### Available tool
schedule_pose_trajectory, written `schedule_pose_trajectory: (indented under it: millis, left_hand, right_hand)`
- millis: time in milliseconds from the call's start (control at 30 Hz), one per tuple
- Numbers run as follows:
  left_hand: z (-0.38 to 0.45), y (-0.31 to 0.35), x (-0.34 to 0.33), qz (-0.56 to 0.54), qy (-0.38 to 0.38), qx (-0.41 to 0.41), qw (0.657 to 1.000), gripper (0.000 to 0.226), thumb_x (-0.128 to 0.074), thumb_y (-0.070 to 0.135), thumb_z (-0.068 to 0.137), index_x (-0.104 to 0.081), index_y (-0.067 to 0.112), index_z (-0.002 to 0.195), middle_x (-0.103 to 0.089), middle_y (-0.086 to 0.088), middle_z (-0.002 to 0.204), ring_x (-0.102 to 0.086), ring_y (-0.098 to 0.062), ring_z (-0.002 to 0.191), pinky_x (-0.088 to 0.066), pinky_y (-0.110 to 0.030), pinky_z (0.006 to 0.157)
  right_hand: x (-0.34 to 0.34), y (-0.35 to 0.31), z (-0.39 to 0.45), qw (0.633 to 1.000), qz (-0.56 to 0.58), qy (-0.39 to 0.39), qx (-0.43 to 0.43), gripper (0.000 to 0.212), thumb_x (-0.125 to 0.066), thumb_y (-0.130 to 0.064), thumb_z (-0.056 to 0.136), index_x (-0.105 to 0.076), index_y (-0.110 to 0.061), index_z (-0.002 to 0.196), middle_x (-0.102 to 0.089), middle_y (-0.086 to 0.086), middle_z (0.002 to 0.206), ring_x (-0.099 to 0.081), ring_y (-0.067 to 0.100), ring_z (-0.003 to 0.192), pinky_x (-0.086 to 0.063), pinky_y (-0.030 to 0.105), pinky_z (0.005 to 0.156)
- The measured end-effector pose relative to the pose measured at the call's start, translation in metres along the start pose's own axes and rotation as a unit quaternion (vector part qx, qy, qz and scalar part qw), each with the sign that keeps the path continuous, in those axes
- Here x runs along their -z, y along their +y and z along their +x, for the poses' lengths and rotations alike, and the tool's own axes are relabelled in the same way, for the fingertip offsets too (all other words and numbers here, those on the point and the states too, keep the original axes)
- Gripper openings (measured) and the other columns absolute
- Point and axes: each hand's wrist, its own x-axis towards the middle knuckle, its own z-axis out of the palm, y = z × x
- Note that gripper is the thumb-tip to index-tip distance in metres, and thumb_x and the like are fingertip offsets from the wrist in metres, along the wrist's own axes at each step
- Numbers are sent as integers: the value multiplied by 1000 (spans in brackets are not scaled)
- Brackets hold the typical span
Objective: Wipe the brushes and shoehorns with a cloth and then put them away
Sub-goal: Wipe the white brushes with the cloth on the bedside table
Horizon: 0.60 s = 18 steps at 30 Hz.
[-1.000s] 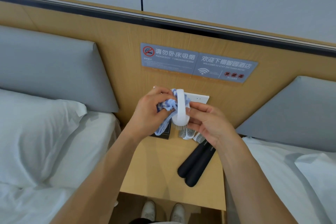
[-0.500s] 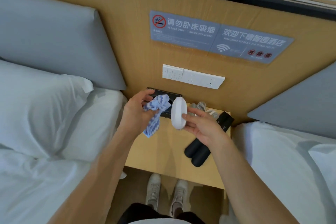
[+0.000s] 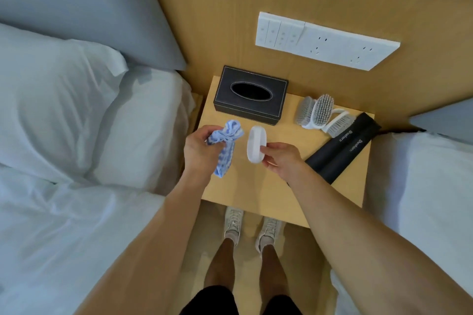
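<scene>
Head view: left hand (image 3: 198, 149) grips the cloth (image 3: 225, 147); right hand (image 3: 282, 158) pinches the white brush (image 3: 256, 144) above the nightstand (image 3: 258, 186)

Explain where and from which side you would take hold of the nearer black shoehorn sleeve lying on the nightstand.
Probably grip the nearer black shoehorn sleeve across its narrow width, about mid-length, coming from above. It lies flat on the nightstand close against the second sleeve, so only its top and near long edge look free.
</scene>
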Motion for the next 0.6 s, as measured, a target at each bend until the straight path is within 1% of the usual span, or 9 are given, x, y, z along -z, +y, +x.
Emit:
schedule_pose_trajectory:
  millis: [33, 100, 133, 200, 267, 333, 467, 600]
  left_hand:
    - [2, -7, -3, 1, -2, 0, 1000, 39, -60, -5, 85, -68, 33, 85, -72, 12, 83, -70, -9, 80, -57, -22, 67]
    - [5, -21, -8, 5, -7, 9, 1000, 38, -60, -4, 84, -68, 33, 85, -71, 15, 81, -69, -5, 77, -55, -17, 63]
    - [7, -27, -10, 9, -6, 14, 1000, 39, -60, -4, 84, -68, 34, 86, -71, 15, 81, -69, -5, 76, -56, -17, 63]
    - [10, -38, -13, 16, -2, 22, 1000, 39, -60, -4, 83, -69, 35, 87, -71, 15, 82, -69, -5, 77, -57, -18, 63]
    - [15, -46, -14, 15, 4, 23, 1000, 37, -61, -3, 83, -69, 33, 89, -71, 14, 83, -69, -6, 77, -58, -19, 64]
    - [20, -50, -15, 13, 10, 25, 1000, 36, -61, -3, 84, -69, 31, 90, -71, 14, 83, -68, -4, 76, -58, -18, 65]
    - [31, -54, -13, 10, 24, 30, 999, 34, -62, -3, 86, -69, 30, 92, -71, 13, 84, -68, -2, 77, -57, -19, 67]
    - [36, -55, -11, 9, 32, 27, 999, 36, -63, -1, 86, -68, 35, 88, -70, 15, 82, -68, -1, 77, -55, -17, 65]
  right_hand:
    - [-4, 3, 10, 1000, -3, 10, 5, 15, -73, 5, 85, -63, -5, 91, -68, 18, 108, -66, 23, 80, -53, 31, 63]
    - [-13, 8, 30, 999, -18, 34, 20, 19, -75, 4, 84, -66, -2, 100, -68, 20, 113, -67, 28, 86, -55, 33, 67]
    - [-16, 10, 39, 998, -24, 46, 27, 25, -76, 3, 83, -67, 0, 106, -68, 20, 114, -67, 30, 90, -56, 34, 70]
    - [-23, 13, 55, 997, -26, 66, 38, 32, -78, 2, 82, -67, 1, 113, -69, 21, 116, -68, 33, 96, -58, 36, 76]
    - [-28, 15, 68, 996, -30, 79, 42, 34, -79, 1, 81, -68, 0, 114, -69, 19, 116, -69, 35, 101, -60, 40, 83]
    - [-32, 18, 78, 994, -43, 90, 41, 32, -80, -1, 81, -70, -3, 112, -70, 16, 114, -70, 33, 101, -60, 42, 86]
    - [-38, 22, 88, 992, -50, 107, 50, 23, -80, 0, 80, -71, -6, 100, -71, 13, 109, -70, 30, 95, -62, 41, 81]
    - [-47, 20, 91, 990, -53, 119, 58, 21, -81, 1, 79, -66, -11, 87, -69, 10, 99, -70, 29, 85, -61, 32, 66]
